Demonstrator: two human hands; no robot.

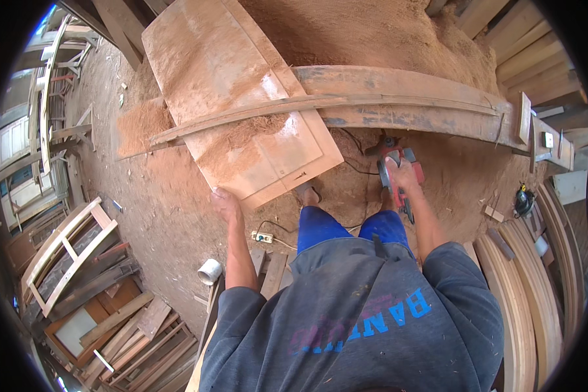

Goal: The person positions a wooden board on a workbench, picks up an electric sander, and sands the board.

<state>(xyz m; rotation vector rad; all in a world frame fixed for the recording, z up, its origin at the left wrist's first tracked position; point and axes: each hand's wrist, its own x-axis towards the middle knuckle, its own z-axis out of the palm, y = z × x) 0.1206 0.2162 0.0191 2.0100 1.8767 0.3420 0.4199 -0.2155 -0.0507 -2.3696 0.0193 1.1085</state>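
Note:
A wide wooden panel (pixel 202 72), like a cabinet door with a recessed face, lies slantwise across a long wooden workbench (pixel 405 81). My left hand (pixel 226 204) is closed on the panel's near left corner. Beside my right knee, below the bench edge, my right hand (pixel 404 175) is wrapped around the handle of a red electric planer (pixel 417 168). The planer is held apart from the panel. Across the panel's face runs a long thin wooden strip (pixel 255 110), with curly shavings (pixel 261 124) heaped along it.
A dark cord (pixel 359 170) trails under the bench near my feet. A power socket (pixel 262 237) and a white can (pixel 210 271) are on the ground. Sawdust (pixel 372 32) is piled beyond the bench. Stacked boards (pixel 509 294) stand at right, and timber and frames (pixel 144 326) at lower left.

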